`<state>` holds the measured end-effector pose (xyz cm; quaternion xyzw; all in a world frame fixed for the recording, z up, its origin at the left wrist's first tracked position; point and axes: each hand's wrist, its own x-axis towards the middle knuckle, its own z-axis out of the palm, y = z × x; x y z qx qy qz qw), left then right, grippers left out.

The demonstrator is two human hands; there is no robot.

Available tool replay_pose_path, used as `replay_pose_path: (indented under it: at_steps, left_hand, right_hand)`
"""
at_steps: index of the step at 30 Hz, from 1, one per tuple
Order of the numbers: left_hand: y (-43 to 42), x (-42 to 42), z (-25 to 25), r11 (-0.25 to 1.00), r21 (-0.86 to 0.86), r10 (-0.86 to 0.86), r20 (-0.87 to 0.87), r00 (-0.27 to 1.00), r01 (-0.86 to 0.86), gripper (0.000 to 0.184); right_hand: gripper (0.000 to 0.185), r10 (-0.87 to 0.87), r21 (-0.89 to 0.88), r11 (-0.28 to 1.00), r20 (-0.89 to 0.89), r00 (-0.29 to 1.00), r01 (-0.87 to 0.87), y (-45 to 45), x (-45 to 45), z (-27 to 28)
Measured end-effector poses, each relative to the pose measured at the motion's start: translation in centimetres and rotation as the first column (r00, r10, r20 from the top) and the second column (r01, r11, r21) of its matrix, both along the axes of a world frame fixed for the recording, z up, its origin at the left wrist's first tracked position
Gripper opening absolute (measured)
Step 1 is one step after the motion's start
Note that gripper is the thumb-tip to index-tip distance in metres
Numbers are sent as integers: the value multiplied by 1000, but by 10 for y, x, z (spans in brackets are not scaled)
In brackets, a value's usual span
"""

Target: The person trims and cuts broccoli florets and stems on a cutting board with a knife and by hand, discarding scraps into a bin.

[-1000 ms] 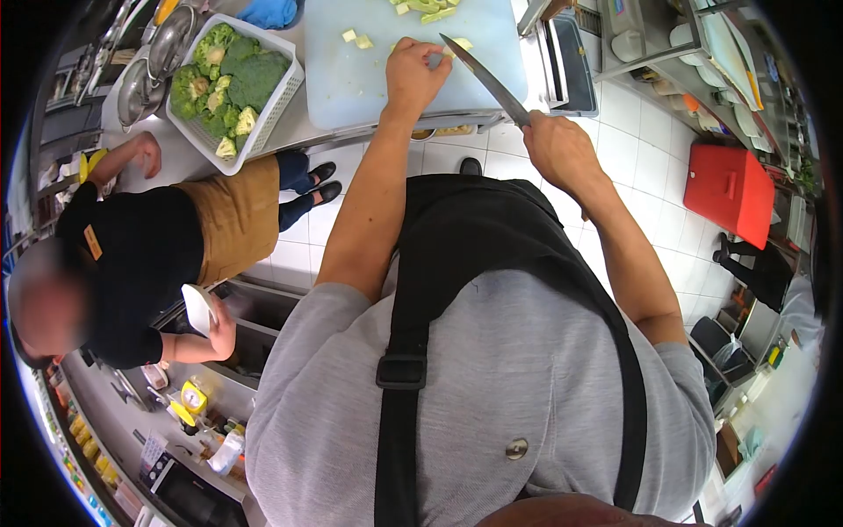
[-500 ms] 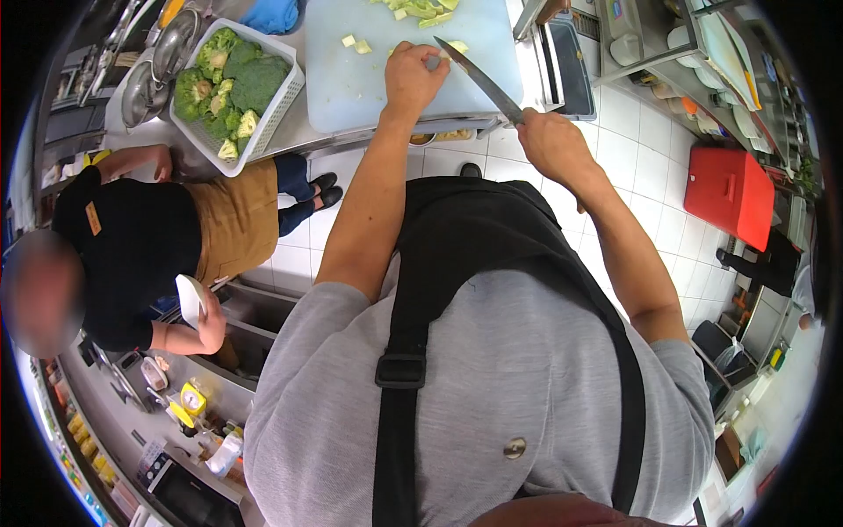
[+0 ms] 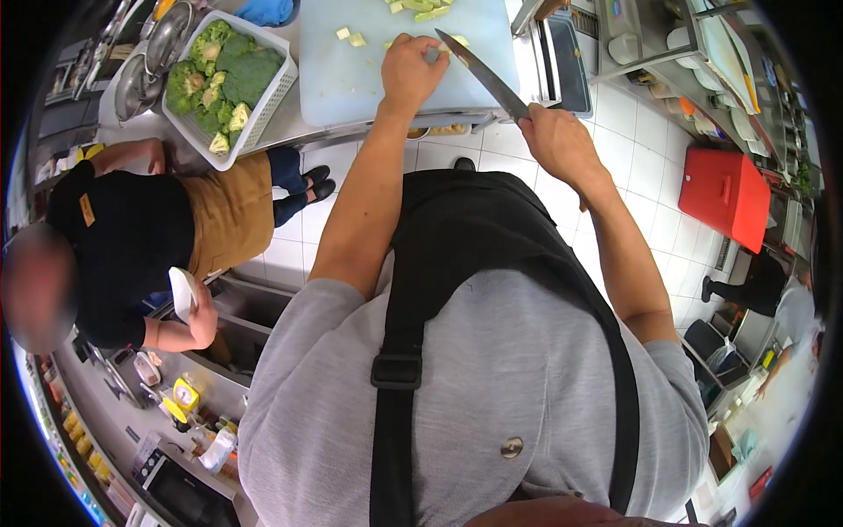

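My right hand [image 3: 562, 145] is closed around the handle of a kitchen knife [image 3: 487, 79], whose long blade slants up and left over the cutting board [image 3: 351, 97]. Close by the knife tip, my left hand [image 3: 413, 75] rests on the board with its fingers curled together. At its fingertips is a pale green vegetable piece [image 3: 461, 40], partly hidden by fingers and blade. More cut pieces [image 3: 430, 10] lie at the board's far side, and small pale cubes [image 3: 356, 39] sit left of my left hand.
A white basket [image 3: 263, 110] of broccoli [image 3: 246, 79] stands left of the board, near metal bowls [image 3: 139, 86] and a blue cloth [image 3: 263, 10]. At left, a person in a brown apron [image 3: 230, 206] holds a white dish [image 3: 183, 292]. A red box [image 3: 724, 198] is at right.
The view has shifted slightly, so the board and basket appear a little farther left. Both hands stay close to the same place, the knife still beside my left fingertips.
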<state>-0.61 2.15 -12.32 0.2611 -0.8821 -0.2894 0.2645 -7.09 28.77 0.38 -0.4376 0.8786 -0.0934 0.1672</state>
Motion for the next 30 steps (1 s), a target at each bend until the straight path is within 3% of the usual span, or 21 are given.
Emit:
replay_pose_path:
  at_steps: [16, 25, 28, 30]
  left_hand:
    - [7, 0, 11, 999, 28, 37, 61, 997, -39, 26]
    - [5, -1, 9, 999, 28, 32, 106, 994, -35, 26]
    - [3, 0, 6, 999, 41, 25, 91, 996, -29, 27]
    - [2, 0, 5, 999, 37, 25, 98, 995, -29, 27]
  right_hand:
    - [31, -60, 35, 998, 62, 996, 58, 3, 4, -1]
    - [33, -20, -10, 1000, 83, 996, 21, -7, -5, -23]
    - [36, 41, -114, 993, 21, 999, -38, -9, -10, -33]
    - [38, -96, -55, 991, 359, 929, 123, -13, -14, -18]
